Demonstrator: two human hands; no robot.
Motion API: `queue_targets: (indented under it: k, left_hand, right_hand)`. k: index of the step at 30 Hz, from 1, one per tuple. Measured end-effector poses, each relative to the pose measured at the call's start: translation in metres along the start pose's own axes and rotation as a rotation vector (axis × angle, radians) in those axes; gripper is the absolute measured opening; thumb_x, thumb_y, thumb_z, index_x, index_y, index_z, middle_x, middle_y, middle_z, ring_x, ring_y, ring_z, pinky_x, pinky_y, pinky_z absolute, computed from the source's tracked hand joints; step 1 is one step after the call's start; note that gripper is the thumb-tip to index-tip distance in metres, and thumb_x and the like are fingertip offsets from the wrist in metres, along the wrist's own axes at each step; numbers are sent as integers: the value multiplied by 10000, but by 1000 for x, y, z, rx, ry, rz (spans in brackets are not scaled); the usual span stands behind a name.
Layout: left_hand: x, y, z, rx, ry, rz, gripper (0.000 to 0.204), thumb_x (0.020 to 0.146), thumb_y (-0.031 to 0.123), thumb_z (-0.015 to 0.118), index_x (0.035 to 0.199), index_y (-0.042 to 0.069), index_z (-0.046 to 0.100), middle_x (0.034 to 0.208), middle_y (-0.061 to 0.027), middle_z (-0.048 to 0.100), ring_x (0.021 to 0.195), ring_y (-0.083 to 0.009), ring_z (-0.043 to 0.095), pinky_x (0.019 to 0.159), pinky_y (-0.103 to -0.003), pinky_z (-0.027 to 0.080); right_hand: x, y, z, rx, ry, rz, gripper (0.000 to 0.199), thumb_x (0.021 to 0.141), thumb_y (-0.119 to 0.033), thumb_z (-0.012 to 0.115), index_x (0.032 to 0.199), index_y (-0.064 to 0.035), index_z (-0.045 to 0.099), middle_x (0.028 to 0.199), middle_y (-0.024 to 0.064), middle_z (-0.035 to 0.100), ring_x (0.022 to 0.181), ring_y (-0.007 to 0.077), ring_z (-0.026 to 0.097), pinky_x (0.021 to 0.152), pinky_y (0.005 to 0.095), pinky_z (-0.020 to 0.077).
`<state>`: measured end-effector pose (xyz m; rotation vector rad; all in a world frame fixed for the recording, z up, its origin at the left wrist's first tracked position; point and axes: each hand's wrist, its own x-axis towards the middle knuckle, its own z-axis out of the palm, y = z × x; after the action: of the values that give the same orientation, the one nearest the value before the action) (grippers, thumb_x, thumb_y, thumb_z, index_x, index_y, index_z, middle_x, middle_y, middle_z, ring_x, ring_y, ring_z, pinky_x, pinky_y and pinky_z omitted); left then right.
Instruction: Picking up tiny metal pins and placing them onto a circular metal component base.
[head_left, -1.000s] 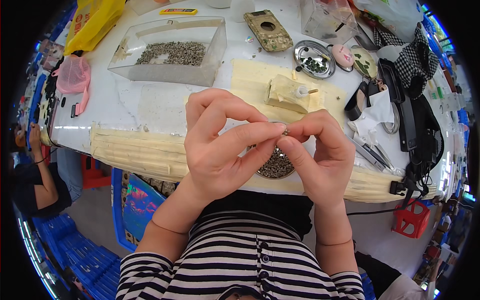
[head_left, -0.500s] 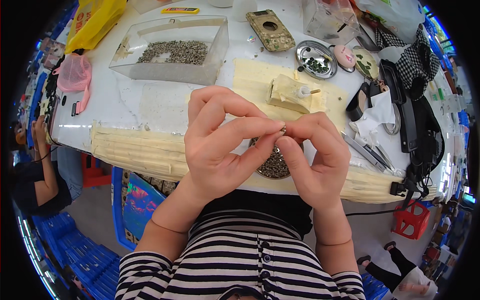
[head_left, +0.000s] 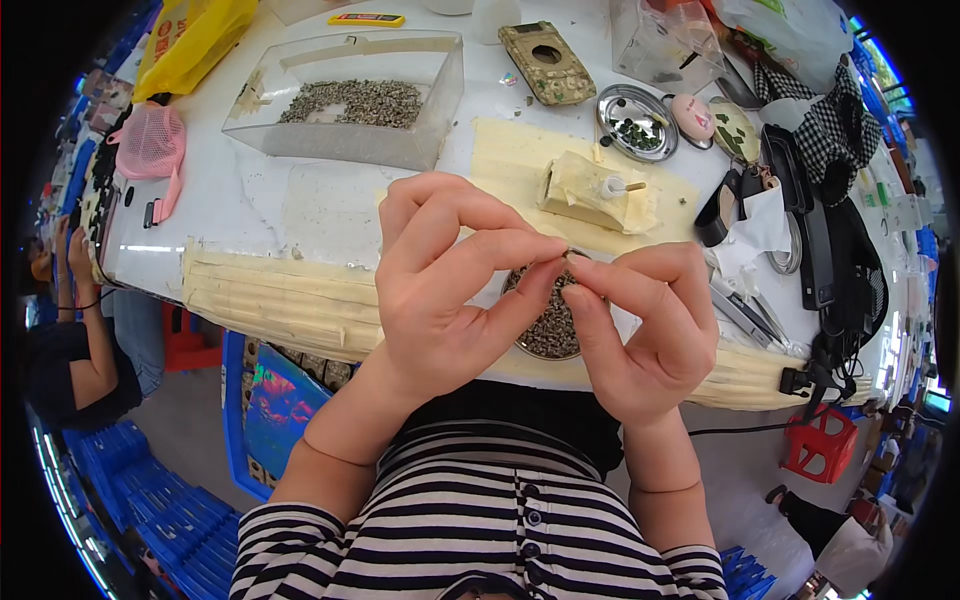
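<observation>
Above a round dish (head_left: 577, 350) filled with small grey metal parts (head_left: 550, 328), both my hands meet fingertip to fingertip. My left hand (head_left: 440, 290) pinches a tiny metallic piece between thumb and index finger; only a speck of it shows. The index tip of my right hand (head_left: 655, 325) comes up against that piece, while its thumb stands a little apart below. Just beyond my fingers sits a block wrapped in cream tape (head_left: 580, 195), with a small white pot and a thin stick on top.
A clear bin (head_left: 340, 145) of similar metal parts stands at the back left. Behind the block lie a camouflage case (head_left: 547, 65) and a round metal tin (head_left: 638, 122) with dark green bits. Tweezers (head_left: 745, 312) lie to the right. Cream tape (head_left: 270, 300) covers the front edge.
My right hand has shifted slightly right and down, its thumb and index finger parting more. The left hand stays nearly in place. More of the dish shows between them.
</observation>
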<state>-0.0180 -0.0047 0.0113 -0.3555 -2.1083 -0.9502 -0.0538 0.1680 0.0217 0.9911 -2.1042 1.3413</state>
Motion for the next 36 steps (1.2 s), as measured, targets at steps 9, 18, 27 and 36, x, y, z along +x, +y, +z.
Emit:
queue_targets:
  k: [9, 18, 27, 36]
  left_hand:
    - [0, 0, -3, -48, -7, -9, 251, 677, 26, 811, 907, 114, 762, 870, 1, 647, 889, -217, 517, 792, -329, 413]
    - [1, -1, -3, -92, -32, 12, 246, 683, 19, 799, 910, 105, 756, 884, -4, 638, 895, -223, 511, 802, -341, 415]
    - [0, 0, -1, -13, -6, 25, 231, 690, 2, 798, 898, 85, 743, 883, -23, 642, 914, -238, 513, 808, -341, 421]
    - [0, 1, -3, -28, -20, 26, 250, 681, 4, 801, 909, 94, 751, 883, -13, 637, 907, -235, 509, 801, -341, 424]
  right_hand:
    - [0, 4, 3, 137, -13, 135, 200, 744, -15, 819, 929, -42, 747, 840, 56, 653, 728, 188, 575, 634, 284, 452]
    - [3, 1, 2, 524, -135, 430, 97, 835, -19, 753, 923, -5, 713, 838, 48, 665, 740, 143, 575, 660, 260, 466]
    - [1, 6, -2, 293, -36, 150, 142, 780, 7, 788, 907, -24, 731, 841, 59, 670, 730, 154, 578, 656, 256, 464]
    - [3, 3, -1, 281, -51, 235, 101, 821, -14, 767, 918, -9, 738, 833, 66, 668, 739, 156, 586, 644, 266, 474]
